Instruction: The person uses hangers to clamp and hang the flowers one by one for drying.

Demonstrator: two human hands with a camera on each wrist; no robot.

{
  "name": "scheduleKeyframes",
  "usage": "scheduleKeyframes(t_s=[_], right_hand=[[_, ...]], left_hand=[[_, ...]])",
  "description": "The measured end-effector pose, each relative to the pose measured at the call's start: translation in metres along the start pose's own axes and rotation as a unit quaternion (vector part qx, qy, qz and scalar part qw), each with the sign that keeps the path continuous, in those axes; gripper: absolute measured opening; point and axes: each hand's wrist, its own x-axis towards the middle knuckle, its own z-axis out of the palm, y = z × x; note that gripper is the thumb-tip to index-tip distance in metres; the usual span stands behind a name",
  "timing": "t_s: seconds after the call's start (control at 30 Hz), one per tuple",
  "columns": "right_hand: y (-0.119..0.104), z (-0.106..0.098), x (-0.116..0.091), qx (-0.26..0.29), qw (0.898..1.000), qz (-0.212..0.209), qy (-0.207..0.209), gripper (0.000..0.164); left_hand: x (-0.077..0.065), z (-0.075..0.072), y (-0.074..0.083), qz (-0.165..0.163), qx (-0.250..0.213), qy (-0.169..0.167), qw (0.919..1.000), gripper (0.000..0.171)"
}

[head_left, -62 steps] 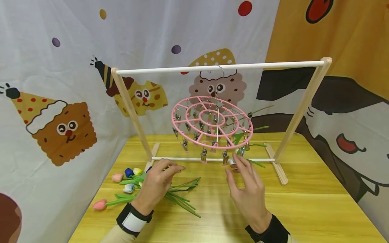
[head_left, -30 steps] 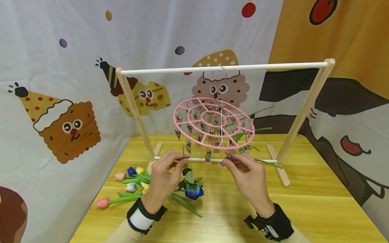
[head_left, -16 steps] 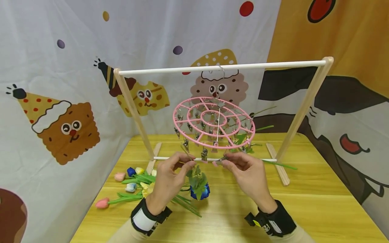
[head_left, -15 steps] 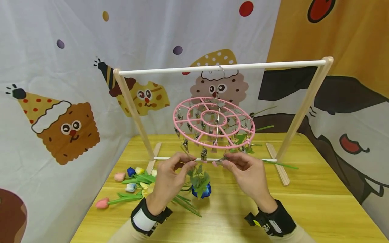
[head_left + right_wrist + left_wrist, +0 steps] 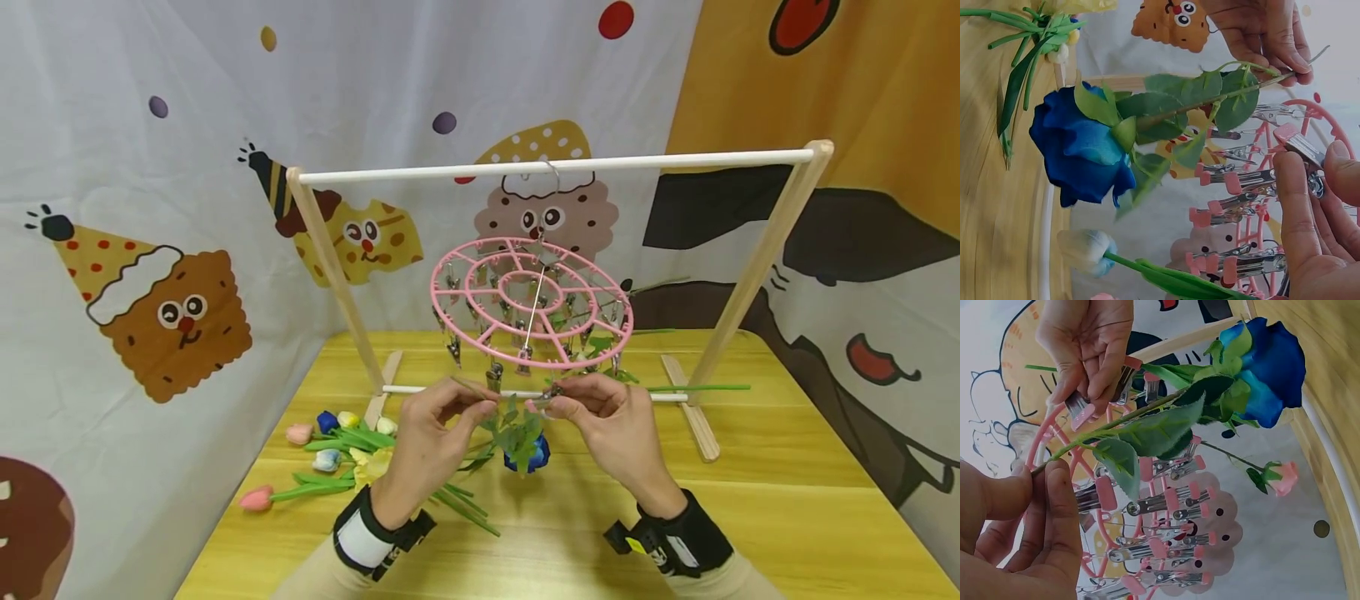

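Observation:
My left hand (image 5: 438, 433) pinches the stem of a blue artificial rose (image 5: 1269, 372) between thumb and fingers. The bloom hangs head-down, with its green leaves (image 5: 1160, 425) just below the stem end. My right hand (image 5: 618, 425) pinches a metal clip with pink tips (image 5: 1300, 147) on the near rim of a round pink clip hanger (image 5: 457, 333). In the left wrist view, the rose stem passes close below that clip. Bare metal clips (image 5: 1141, 550) dangle around it. A white-and-blue tulip (image 5: 1088, 250) and a pink rose (image 5: 1282, 478) hang head-down from the hanger.
The hanger hooks onto the white top bar (image 5: 420, 172) of a wooden stand (image 5: 757, 258). Several artificial tulips and a yellow flower (image 5: 372, 467) lie at the left of the wooden table (image 5: 585, 533). A printed curtain (image 5: 360, 83) hangs behind.
My left hand has lifted the blue rose from the flower pile and brought it right, toward the clip. My right hand has taken hold of the clip and tilted it. The hanger has turned slightly.

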Motion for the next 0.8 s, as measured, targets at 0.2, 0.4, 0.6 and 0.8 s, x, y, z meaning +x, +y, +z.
scheduleKeyframes(t_s=[0.2,0.4,0.6,0.8], right_hand=[[0.001,0.002,0.001,0.04,0.999,-0.02,0.0,0.017],[0.001,0.003,0.003,0.093,0.995,-0.026,-0.002,0.012],[0.001,0.005,0.005,0.107,0.994,-0.034,-0.012,0.011],[0.002,0.007,0.006,0.098,0.995,-0.012,-0.011,0.009]], left_hand=[[0.002,0.002,0.001,-0.01,-0.01,0.003,0.9999,0.001],[0.005,0.007,0.0,-0.013,-0.027,0.003,0.9995,0.008],[0.007,0.015,-0.001,-0.005,-0.03,0.008,0.9995,0.007],[0.009,0.02,0.0,-0.013,-0.031,0.005,0.9994,0.005]])
